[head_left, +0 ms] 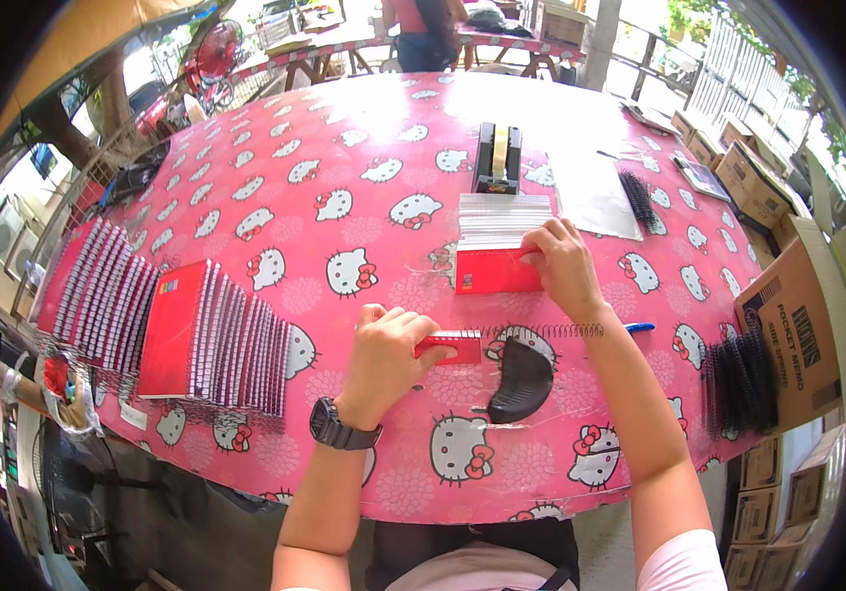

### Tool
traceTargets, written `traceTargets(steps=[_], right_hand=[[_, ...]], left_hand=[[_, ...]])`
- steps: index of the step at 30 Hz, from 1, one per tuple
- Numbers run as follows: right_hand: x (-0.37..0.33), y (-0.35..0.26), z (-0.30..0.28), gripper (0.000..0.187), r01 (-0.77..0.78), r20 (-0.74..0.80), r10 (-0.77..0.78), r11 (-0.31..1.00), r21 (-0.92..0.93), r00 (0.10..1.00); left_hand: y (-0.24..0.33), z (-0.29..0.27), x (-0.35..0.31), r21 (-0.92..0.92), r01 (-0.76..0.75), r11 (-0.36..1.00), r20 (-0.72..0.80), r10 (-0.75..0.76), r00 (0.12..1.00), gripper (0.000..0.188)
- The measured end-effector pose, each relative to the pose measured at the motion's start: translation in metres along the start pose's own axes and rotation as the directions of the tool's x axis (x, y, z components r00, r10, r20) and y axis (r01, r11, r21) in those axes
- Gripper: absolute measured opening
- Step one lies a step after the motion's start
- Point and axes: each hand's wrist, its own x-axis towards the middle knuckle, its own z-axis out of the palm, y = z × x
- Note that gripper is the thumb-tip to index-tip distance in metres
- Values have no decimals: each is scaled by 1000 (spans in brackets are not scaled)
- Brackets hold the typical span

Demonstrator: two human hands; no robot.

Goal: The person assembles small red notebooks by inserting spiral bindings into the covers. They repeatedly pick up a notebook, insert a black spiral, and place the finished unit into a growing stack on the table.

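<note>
My left hand [381, 355], with a black watch on its wrist, is closed on a small red notebook [462, 347]. A dark spiral wire coil [556, 331] runs from that notebook to the right, passing close to my right forearm. Farther off, my right hand [566, 266] pinches the right edge of a red-covered pad [487, 273] at the near end of a row of white pads [504, 217]. Between my forearms lies a black curved object [523, 382] whose kind I cannot tell. A blue pen [642, 326] rests right of my right forearm.
Spiral notebooks with red covers stand in rows [171, 335] at the left. Beyond the pads is a tape dispenser [487, 163], beside a white sheet [580, 187] and black coils [637, 200]. More coils [743, 379] lie by a cardboard box [802, 315]. A person [413, 34] stands at the back.
</note>
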Motion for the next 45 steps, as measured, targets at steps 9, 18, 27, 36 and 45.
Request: traceTargets(steps=[9, 18, 27, 36, 45], right_hand=[[-5, -4, -7, 19, 19, -62, -17, 999, 40, 998], [-43, -26, -16, 29, -158, 194, 93, 921, 355, 977], [-51, -14, -6, 17, -10, 133, -35, 945, 326, 991], [-53, -11, -10, 21, -84, 297, -45, 909, 408, 954], [-17, 3, -17, 20, -62, 172, 7, 947, 316, 985]], left_hand=[[-4, 1, 1, -21, -18, 1000, 10, 18, 1000, 32], [-4, 9, -2, -9, -44, 999, 46, 45, 998, 29], [5, 12, -1, 87, -5, 996, 5, 5, 1000, 23], [13, 14, -2, 68, 5, 998, 26, -7, 1000, 13], [11, 12, -4, 35, -35, 999, -13, 35, 999, 12]])
